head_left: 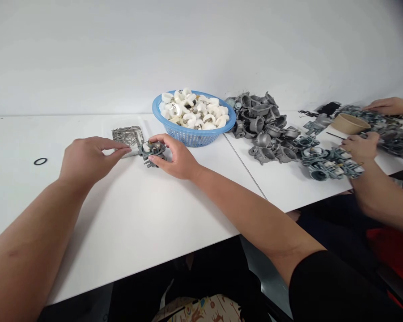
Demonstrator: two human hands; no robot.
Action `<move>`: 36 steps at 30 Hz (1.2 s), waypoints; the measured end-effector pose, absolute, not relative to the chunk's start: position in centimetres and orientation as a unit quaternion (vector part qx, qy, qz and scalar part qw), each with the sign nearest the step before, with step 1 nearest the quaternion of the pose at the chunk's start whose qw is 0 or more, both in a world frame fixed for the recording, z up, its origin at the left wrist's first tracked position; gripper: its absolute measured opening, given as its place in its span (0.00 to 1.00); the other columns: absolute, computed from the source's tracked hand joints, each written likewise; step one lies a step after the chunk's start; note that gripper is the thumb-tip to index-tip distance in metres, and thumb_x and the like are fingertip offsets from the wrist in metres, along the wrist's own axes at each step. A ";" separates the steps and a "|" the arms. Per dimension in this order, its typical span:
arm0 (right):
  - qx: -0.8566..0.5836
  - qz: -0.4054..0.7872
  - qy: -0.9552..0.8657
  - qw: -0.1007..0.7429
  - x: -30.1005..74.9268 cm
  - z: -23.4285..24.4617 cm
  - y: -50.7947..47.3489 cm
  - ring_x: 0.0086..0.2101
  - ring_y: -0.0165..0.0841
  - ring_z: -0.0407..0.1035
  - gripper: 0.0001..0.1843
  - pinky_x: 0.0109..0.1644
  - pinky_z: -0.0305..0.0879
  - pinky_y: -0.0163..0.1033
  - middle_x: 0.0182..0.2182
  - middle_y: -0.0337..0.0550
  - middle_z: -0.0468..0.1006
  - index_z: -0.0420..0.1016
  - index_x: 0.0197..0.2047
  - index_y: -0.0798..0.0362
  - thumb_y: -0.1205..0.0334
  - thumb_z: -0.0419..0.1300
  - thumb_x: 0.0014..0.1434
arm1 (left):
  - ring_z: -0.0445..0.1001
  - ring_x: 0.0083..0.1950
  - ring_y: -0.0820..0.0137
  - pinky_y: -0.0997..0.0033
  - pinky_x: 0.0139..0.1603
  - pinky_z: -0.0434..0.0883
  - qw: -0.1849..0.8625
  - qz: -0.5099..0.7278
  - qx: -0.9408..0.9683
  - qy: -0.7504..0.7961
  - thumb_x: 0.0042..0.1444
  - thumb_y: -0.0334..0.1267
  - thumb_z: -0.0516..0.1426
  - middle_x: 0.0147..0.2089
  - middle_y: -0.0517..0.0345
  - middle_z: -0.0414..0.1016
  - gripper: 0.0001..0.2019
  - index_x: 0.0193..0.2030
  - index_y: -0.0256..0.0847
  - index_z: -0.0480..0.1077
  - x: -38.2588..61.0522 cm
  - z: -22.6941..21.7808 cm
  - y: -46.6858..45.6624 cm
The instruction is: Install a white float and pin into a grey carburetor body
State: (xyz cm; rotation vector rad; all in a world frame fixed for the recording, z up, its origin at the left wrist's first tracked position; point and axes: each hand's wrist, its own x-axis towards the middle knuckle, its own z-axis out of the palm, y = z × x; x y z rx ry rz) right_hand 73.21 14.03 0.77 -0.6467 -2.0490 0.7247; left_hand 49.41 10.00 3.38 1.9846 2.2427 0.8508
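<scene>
My right hand [178, 158] grips a grey metal carburetor body [146, 150], its open side up, with a white float [150, 146] and a bit of brass inside. Thumb and forefinger of my left hand [90, 158] are pinched together just left of the carburetor; what is between them, if anything, is too small to make out. Behind that hand lies a clear shallow tray [142, 127] holding many thin metal pins [127, 134].
A blue plastic basket [194, 137] heaped with white floats [208, 112] stands behind. Right of it are piled grey metal bowls [258, 120] and several carburetors [322, 163]. Another person's hands [362, 145] work by a brown tub [350, 124]. A black ring [40, 161] lies left.
</scene>
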 end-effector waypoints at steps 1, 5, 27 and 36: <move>-0.257 0.288 -0.820 0.422 73.2 0.7 14.0 0.53 0.39 0.71 0.23 0.61 0.66 0.49 0.54 0.47 0.76 0.69 0.56 0.51 0.52 0.62 0.60 | 0.77 0.40 0.60 0.64 0.37 0.70 0.022 0.287 0.631 0.720 0.52 0.58 0.63 0.43 0.62 0.83 0.15 0.38 0.52 0.82 49.5 3.3 9.9; -0.272 0.290 -0.813 0.426 73.1 0.4 13.9 0.57 0.41 0.69 0.32 0.62 0.66 0.49 0.58 0.49 0.73 0.65 0.60 0.51 0.51 0.67 0.55 | 0.77 0.38 0.63 0.63 0.38 0.71 0.035 0.338 0.607 0.719 0.53 0.56 0.63 0.46 0.62 0.83 0.16 0.42 0.52 0.82 50.2 3.4 9.5; -0.278 0.121 -0.817 0.490 72.0 2.3 12.0 0.50 0.39 0.71 0.10 0.59 0.64 0.47 0.45 0.46 0.80 0.77 0.39 0.50 0.56 0.57 0.67 | 0.75 0.37 0.68 0.67 0.39 0.72 -0.132 0.462 0.771 0.418 0.58 0.36 0.64 0.32 0.61 0.80 0.05 0.31 0.46 0.78 53.2 2.9 9.1; -0.282 0.186 -0.812 0.475 72.5 1.6 13.1 0.49 0.37 0.72 0.08 0.58 0.65 0.45 0.43 0.43 0.81 0.79 0.35 0.49 0.54 0.64 0.62 | 0.76 0.36 0.69 0.67 0.39 0.73 -0.123 0.454 0.767 0.437 0.58 0.38 0.65 0.31 0.63 0.82 0.03 0.32 0.46 0.78 53.2 3.4 8.9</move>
